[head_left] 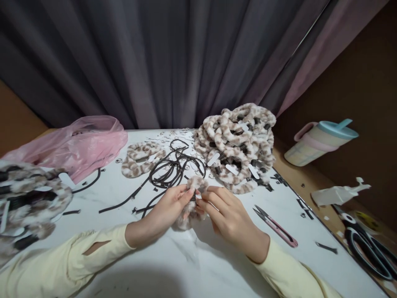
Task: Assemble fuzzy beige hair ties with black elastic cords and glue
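Both hands meet at the middle of the white table (192, 256) over one furry beige-and-brown hair tie (190, 215). My left hand (169, 207) pinches its upper part with fingers closed. My right hand (225, 213) grips the same tie from the right, fingers curled. A dark band shows between the fingertips. Just beyond the hands lies a tangle of black elastic cords (173, 167).
A big heap of furry hair ties (238, 145) sits at the back right, one loose tie (139, 159) at the back left, more ties (27, 203) at the left edge. Pink plastic bag (77, 145), pink thread snips (276, 227), black scissors (369, 248), lidded cup (319, 142).
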Action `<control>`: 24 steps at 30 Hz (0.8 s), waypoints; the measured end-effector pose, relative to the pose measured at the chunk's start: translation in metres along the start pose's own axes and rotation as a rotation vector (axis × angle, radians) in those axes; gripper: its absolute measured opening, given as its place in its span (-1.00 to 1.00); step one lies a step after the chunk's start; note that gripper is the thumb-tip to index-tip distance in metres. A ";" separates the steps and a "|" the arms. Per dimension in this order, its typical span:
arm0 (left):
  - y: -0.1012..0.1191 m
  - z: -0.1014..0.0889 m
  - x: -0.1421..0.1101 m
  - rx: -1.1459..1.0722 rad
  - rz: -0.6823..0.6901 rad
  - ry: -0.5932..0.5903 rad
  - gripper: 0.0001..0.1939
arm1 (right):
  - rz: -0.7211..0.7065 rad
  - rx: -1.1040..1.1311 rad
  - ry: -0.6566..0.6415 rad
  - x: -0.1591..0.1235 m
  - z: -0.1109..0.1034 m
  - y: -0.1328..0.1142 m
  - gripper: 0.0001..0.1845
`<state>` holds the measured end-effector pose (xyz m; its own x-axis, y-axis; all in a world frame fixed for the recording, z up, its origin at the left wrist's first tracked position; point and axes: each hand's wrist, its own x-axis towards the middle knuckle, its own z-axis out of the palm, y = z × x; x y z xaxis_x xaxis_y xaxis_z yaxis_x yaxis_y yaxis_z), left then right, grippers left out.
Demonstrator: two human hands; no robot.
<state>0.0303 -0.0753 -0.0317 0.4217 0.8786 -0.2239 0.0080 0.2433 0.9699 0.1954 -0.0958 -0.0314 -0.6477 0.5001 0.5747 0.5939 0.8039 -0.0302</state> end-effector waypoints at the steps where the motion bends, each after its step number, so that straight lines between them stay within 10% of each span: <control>1: 0.000 0.000 0.000 -0.001 -0.003 -0.002 -0.60 | -0.024 -0.020 0.003 0.000 0.000 0.000 -0.77; 24: 0.014 -0.004 -0.001 0.055 -0.065 -0.097 -0.65 | -0.260 -0.141 0.093 -0.003 -0.003 0.010 -0.62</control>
<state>0.0267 -0.0709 -0.0183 0.5041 0.8174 -0.2788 0.0870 0.2731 0.9581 0.2050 -0.0900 -0.0312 -0.7441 0.2473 0.6206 0.4789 0.8452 0.2373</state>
